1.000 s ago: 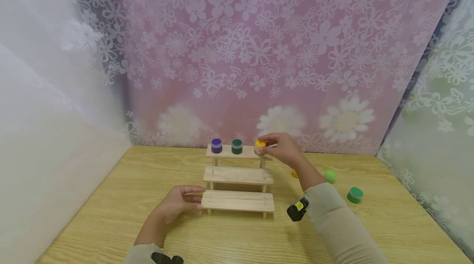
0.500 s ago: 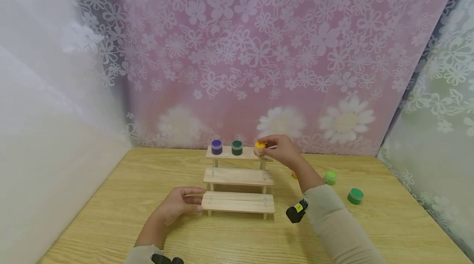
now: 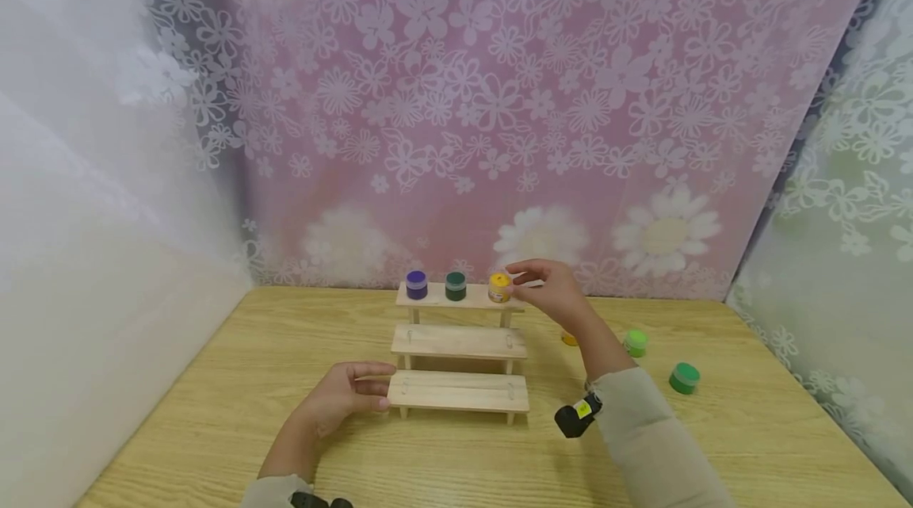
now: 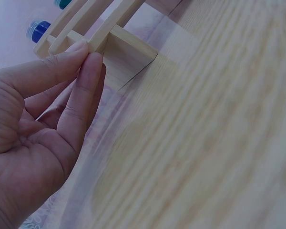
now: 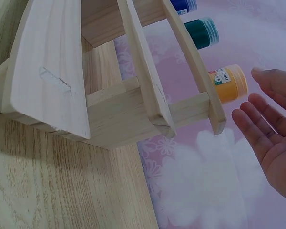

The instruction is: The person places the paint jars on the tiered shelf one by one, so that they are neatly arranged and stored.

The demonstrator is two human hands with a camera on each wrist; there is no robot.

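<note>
1. Currently, the yellow jar [image 3: 499,288] stands upright near the right end of the top shelf [image 3: 476,298] of a wooden stand [image 3: 460,341], beside the dark green jar [image 3: 455,286] and, farther left, the purple jar [image 3: 417,285].
2. The right grip [image 3: 555,294] is released: its fingers reach out just beside the yellow jar, and the right wrist view shows a gap between thumb tip and lid.
3. The left grip [image 3: 341,393] pinches the left end of the bottom shelf [image 3: 456,391] between thumb and fingers.
4. The likeliest mishap, I judge, is the yellow jar being knocked: a fingertip brushing its lid could tip it or nudge it over the nearby shelf end.
5. A tug or push from the left grip could shift the stand and rock all three jars, since the shelves look narrow.
6. The right forearm partly hides an orange jar [image 3: 569,338] on the worktop [image 3: 428,460]; a low sweep might catch it, or the light green jar [image 3: 636,343]. The green jar [image 3: 685,378] sits farther off.
7. As for room, the patterned backdrop [image 3: 456,112] limits movement behind the top shelf, while the space to the stand's right and the worktop in front seem the easier ways out.
</note>
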